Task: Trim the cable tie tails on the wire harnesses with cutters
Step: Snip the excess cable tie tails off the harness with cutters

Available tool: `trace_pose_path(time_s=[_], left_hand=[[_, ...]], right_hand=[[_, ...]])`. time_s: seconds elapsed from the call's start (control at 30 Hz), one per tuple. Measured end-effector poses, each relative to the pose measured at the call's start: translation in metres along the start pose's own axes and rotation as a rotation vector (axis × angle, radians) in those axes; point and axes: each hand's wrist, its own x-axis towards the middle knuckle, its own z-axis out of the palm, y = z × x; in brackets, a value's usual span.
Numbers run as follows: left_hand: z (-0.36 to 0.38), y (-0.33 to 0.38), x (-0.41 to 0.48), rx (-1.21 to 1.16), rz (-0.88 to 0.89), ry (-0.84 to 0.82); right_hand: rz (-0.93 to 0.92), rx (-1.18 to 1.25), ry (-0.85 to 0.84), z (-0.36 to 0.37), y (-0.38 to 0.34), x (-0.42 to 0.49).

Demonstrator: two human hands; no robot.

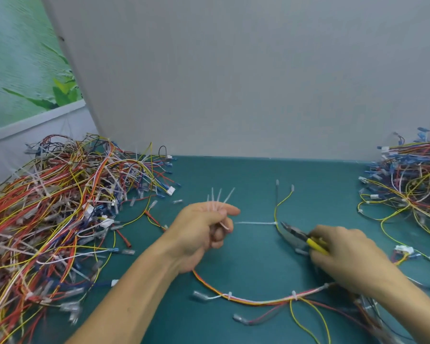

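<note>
My left hand (pixel 204 234) grips cut tails (pixel 213 197); my right hand (pixel 343 254) grips the cutters (pixel 297 235), next to snip the white tail (pixel 255 222).

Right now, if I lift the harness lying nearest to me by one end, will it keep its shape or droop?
Probably droop: the wire harness lies in a loose curve, thin branches sprawling. Between its white cable ties it likely stays bundled. It seems light, being only thin wires.
</note>
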Motion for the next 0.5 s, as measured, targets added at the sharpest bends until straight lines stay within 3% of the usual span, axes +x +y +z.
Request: trace_pose_path(time_s=[0.17,0.33,0.4,0.5], left_hand=[[0.023,-0.005,0.011,-0.041,-0.230,-0.063],[0.035,-0.012,0.018,-0.053,-0.270,0.006],[0.040,-0.015,0.016,0.013,-0.274,0.019],[0.041,-0.021,0.013,0.300,-0.242,-0.051]], right_hand=[[-0.074,0.189,-0.161,-0.010,-0.008,-0.002],[-0.075,0.224,-0.049,-0.007,-0.024,0.007],[-0.100,0.271,-0.016,-0.002,-0.033,0.009],[-0.094,0.304,0.009,0.004,-0.038,0.009]])
